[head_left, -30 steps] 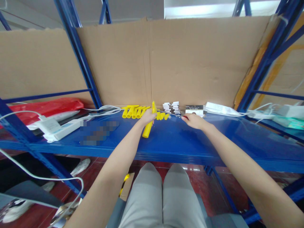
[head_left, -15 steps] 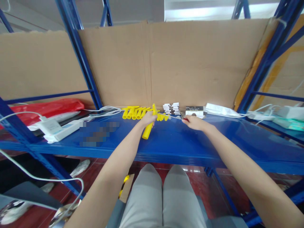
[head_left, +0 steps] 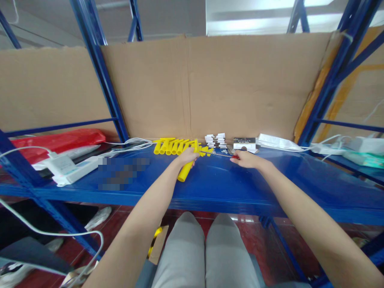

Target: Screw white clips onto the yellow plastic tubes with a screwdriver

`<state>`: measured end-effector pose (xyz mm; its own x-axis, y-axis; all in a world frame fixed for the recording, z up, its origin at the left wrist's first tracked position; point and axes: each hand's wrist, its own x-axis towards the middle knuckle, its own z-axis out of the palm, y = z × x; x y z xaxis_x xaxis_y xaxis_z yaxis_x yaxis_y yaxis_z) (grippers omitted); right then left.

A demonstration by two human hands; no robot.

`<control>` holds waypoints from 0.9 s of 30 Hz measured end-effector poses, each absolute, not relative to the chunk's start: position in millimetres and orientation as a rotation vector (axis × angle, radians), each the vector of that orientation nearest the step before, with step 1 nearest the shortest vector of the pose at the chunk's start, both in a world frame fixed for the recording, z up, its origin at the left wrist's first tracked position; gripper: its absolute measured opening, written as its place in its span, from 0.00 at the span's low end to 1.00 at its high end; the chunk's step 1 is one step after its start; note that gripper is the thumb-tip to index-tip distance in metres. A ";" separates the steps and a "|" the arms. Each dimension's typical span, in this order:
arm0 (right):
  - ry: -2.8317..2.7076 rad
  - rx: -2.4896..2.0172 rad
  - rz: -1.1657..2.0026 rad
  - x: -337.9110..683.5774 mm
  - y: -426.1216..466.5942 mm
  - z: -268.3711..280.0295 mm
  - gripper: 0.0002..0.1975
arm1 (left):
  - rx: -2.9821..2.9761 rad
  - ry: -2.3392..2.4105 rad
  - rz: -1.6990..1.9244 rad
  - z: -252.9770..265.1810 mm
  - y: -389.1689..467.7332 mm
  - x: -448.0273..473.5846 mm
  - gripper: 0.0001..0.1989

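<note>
My left hand (head_left: 187, 156) is wrapped around a yellow plastic handle (head_left: 185, 173), a hollow-looking tube with a narrower head at its far end. It is held tilted above the blue shelf. My right hand (head_left: 248, 159) grips a screwdriver (head_left: 222, 155) with a red handle. Its thin metal shaft points left, and the tip reaches the head of the yellow handle; whether it is engaged there cannot be made out. Behind my left hand, several similar yellow handles (head_left: 168, 149) lie in a row. Small yellow pieces (head_left: 207, 151) lie just right of it.
White folded packets (head_left: 215, 141) and a black-and-white box (head_left: 244, 144) stand at the back against the cardboard (head_left: 240, 84). A white power strip (head_left: 79, 170), cables and a red bag (head_left: 60, 138) are on the left. A blue upright (head_left: 103, 72) rises behind them.
The view has tilted slightly upward, so everything sits a little lower. The screwdriver shaft shows more clearly between my hands; both hands keep their holds.
</note>
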<state>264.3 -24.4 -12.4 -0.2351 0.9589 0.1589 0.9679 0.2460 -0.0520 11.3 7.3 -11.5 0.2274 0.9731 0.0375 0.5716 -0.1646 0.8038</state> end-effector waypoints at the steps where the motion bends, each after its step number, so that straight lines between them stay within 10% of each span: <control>1: -2.370 -1.830 -0.032 264.7 -23.6 -12.5 0.11 | 1.827 1.422 0.758 -11.6 7.0 11.3 0.11; 27: -2.323 -1.748 -0.119 272.5 -17.8 -15.1 0.05 | 1.704 1.383 0.742 -17.7 15.3 6.1 0.10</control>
